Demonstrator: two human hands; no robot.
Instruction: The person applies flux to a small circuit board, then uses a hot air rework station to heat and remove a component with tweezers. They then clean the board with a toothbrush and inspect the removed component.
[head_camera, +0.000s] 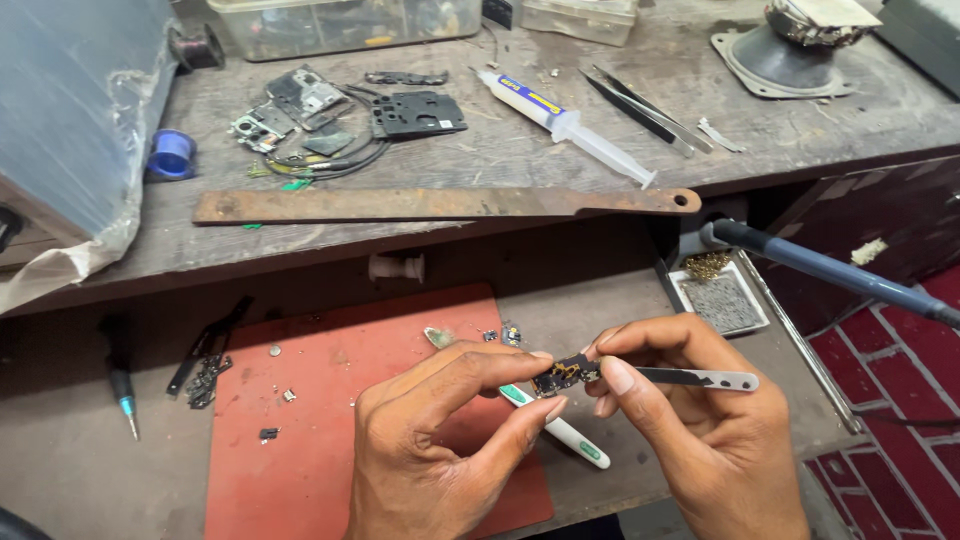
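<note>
Small circuit board sits lower middle of the frame, pinched between our left hand and right hand over the red mat. Right also grips tweezers; looks like we're mid-inspection, steady fingers needed.

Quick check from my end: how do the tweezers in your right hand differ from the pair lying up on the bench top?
The held tweezers sit level in the right hand, tips at the small dark component that the left hand pinches. The bench tweezers lie loose and untouched on the upper bench, angled diagonally beside the syringe. The held pair shows a pale end with holes; the bench pair looks dark and longer. Both are slim metal tools.
</note>
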